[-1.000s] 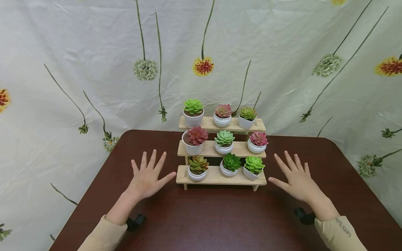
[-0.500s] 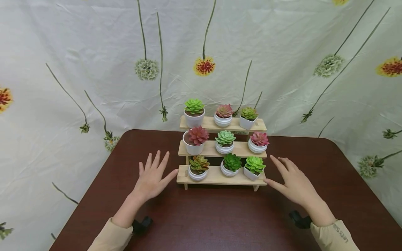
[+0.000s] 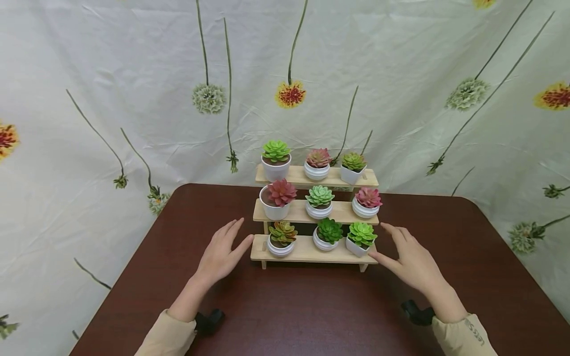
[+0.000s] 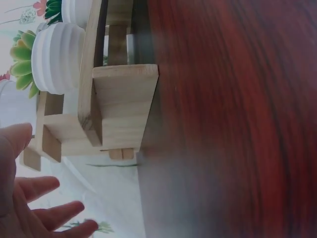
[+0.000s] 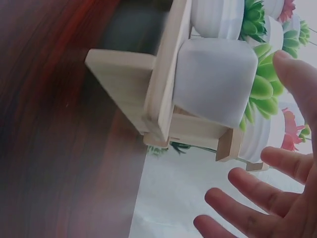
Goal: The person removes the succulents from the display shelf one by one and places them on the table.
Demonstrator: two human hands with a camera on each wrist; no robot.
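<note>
I see a three-step wooden rack (image 3: 313,252) standing toward the 12 o'clock edge of the dark red tabletop (image 3: 311,311), with three small potted succulents on each step. My left hand (image 3: 222,254) sits at the rack's 9 o'clock side, fingers straight and together, thumb spread toward the end of the bottom step; from the head view the thumb tip looks just beside the wood, and I cannot tell whether it touches. The left wrist view shows the rack's end and foot close up, with the fingers relaxed and holding nothing. My right hand (image 3: 411,259) is at the rack's 3 o'clock side, fingers extended, thumb reaching to the right end of the bottom step, just beside the square white pot (image 3: 355,245) with the bright green succulent (image 3: 361,233). In the right wrist view that pot (image 5: 213,82) stands at the very end of the step, and my fingers (image 5: 247,201) are spread apart near it, gripping nothing. Behind the rack hangs a pale cloth (image 3: 133,99) printed with long-stemmed flowers.
</note>
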